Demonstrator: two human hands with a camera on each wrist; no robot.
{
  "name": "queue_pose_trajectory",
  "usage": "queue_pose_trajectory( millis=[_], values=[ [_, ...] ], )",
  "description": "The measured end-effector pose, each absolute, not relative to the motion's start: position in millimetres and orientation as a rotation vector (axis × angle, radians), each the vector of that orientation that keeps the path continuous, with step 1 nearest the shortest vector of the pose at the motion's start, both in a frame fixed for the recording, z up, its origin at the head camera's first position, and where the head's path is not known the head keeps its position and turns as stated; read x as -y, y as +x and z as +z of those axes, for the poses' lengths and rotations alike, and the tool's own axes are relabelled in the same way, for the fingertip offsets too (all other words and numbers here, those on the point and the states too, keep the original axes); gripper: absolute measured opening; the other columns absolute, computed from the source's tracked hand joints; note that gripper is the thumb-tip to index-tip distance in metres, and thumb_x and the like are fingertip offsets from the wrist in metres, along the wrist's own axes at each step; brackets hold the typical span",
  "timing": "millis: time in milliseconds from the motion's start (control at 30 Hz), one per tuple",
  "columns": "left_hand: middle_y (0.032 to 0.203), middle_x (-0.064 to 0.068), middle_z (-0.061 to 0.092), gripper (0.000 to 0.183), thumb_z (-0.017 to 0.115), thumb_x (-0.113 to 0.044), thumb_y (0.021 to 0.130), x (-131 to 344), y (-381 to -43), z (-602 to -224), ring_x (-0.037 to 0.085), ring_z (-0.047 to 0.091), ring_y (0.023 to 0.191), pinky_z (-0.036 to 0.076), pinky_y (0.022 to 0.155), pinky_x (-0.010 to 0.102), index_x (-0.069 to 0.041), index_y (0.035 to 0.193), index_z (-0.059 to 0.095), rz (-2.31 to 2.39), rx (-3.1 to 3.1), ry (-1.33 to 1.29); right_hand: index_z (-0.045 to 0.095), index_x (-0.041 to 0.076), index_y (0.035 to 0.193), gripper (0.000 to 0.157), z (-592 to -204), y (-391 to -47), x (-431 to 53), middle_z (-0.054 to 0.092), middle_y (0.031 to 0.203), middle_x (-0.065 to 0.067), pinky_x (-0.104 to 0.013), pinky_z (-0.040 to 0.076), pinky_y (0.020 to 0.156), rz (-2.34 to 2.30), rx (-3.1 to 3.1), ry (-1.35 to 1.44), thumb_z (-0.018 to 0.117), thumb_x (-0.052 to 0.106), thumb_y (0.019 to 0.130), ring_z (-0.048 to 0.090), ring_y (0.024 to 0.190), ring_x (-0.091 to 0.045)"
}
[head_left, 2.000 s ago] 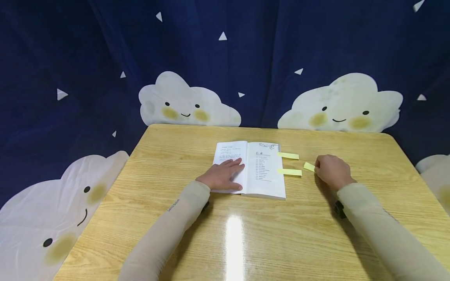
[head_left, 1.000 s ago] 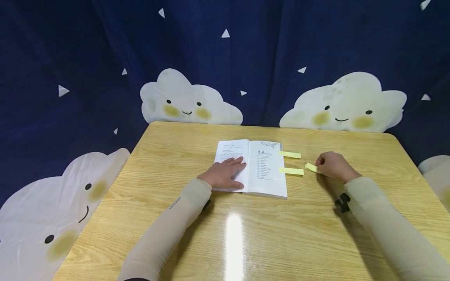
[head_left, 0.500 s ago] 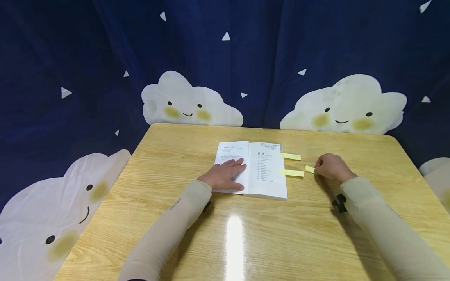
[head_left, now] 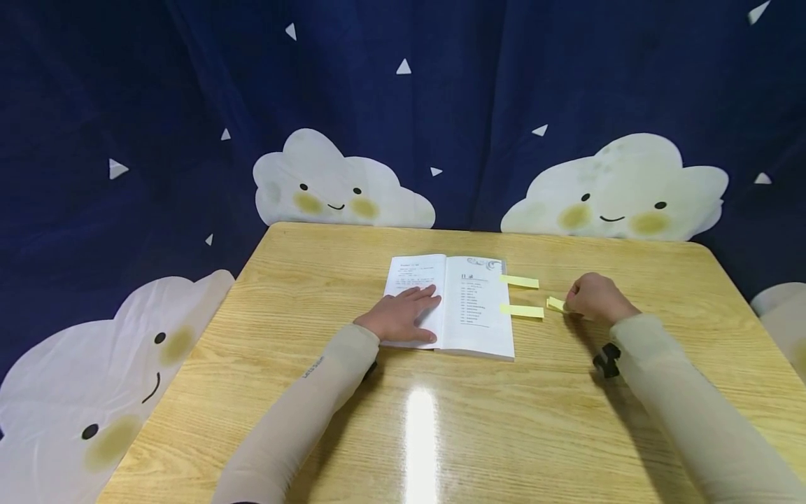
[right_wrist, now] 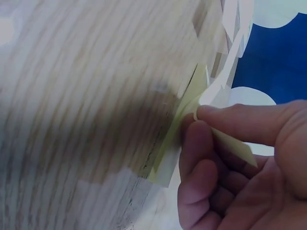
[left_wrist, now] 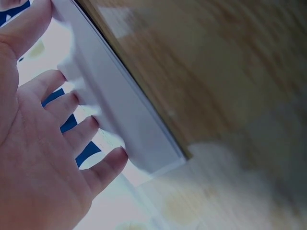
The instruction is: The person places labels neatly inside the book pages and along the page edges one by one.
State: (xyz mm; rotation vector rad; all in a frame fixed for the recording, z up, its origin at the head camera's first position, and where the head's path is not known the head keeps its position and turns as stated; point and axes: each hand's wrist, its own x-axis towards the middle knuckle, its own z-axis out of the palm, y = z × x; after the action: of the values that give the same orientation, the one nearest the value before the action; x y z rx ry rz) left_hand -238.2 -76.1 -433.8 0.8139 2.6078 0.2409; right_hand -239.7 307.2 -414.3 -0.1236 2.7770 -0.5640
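An open book point(head_left: 478, 332) with printed pages lies on the wooden table. My left hand point(head_left: 399, 316) rests with spread fingers on its left page; the left wrist view shows those fingers point(left_wrist: 81, 134) along the white page point(left_wrist: 115, 105). Two yellow sticky strips point(head_left: 521, 281) stick out from the right page's edge. Just right of them lies a small pad of yellow sticky notes point(head_left: 555, 304). Over that pad, my right hand point(head_left: 599, 299) pinches a yellow sticky note point(right_wrist: 237, 147) between thumb and forefinger, touching or very near the pad point(right_wrist: 165, 163); whether it is fully detached is unclear.
The wooden table point(head_left: 327, 280) stretches around the book on every side. Behind it hangs a dark blue curtain point(head_left: 466, 91) with smiling clouds. A bright light reflection point(head_left: 420, 441) falls on the table's near part.
My right hand has made small movements at the sticky note pad, drawing right and up a little, then coming back down. The left hand and the book stay in place.
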Motion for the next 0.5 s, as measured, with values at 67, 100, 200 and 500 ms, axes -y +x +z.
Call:
queue_pose_trajectory(
  millis=[67, 100, 200, 500],
  values=[
    [0.169, -0.009, 0.011, 0.082, 0.063, -0.056, 0.091, 76.2, -238.1, -434.1, 0.02, 0.015, 0.157, 0.026, 0.12, 0.057, -0.029, 0.158, 0.026, 0.248, -2.605, 0.817, 0.049, 0.015, 0.056, 0.029, -414.1, -240.3, -307.6, 0.042, 0.052, 0.004, -0.029, 0.033, 0.058, -0.573, -2.759, -0.116, 0.046, 0.008, 0.084, 0.036, 0.053, -0.013],
    [0.169, -0.009, 0.011, 0.082, 0.063, -0.056, 0.091, 76.2, -238.0, -434.3, 0.02, 0.014, 0.157, 0.026, 0.12, 0.057, -0.029, 0.158, 0.026, 0.251, -2.604, 0.818, 0.046, 0.017, 0.055, 0.03, -414.0, -240.4, -307.9, 0.039, 0.051, 0.005, -0.029, 0.032, 0.058, -0.575, -2.752, -0.113, 0.045, 0.007, 0.083, 0.034, 0.052, -0.012],
    [0.169, -0.009, 0.011, 0.082, 0.063, -0.056, 0.091, 76.4, -237.9, -435.0, 0.02, 0.014, 0.157, 0.025, 0.12, 0.057, -0.029, 0.159, 0.025, 0.256, -2.602, 0.817, 0.042, 0.02, 0.053, 0.031, -413.7, -240.8, -309.1, 0.036, 0.049, 0.007, -0.029, 0.031, 0.057, -0.596, -2.724, -0.093, 0.045, 0.007, 0.081, 0.029, 0.05, -0.01],
    [0.169, -0.01, 0.011, 0.081, 0.063, -0.055, 0.091, 76.6, -237.0, -433.6, 0.021, 0.014, 0.157, 0.025, 0.12, 0.057, -0.03, 0.159, 0.025, 0.261, -2.603, 0.814, 0.052, 0.015, 0.054, 0.024, -413.4, -242.6, -308.4, 0.054, 0.052, 0.001, -0.028, 0.034, 0.057, -0.58, -2.72, -0.051, 0.05, 0.008, 0.077, 0.038, 0.051, -0.013]
  ],
)
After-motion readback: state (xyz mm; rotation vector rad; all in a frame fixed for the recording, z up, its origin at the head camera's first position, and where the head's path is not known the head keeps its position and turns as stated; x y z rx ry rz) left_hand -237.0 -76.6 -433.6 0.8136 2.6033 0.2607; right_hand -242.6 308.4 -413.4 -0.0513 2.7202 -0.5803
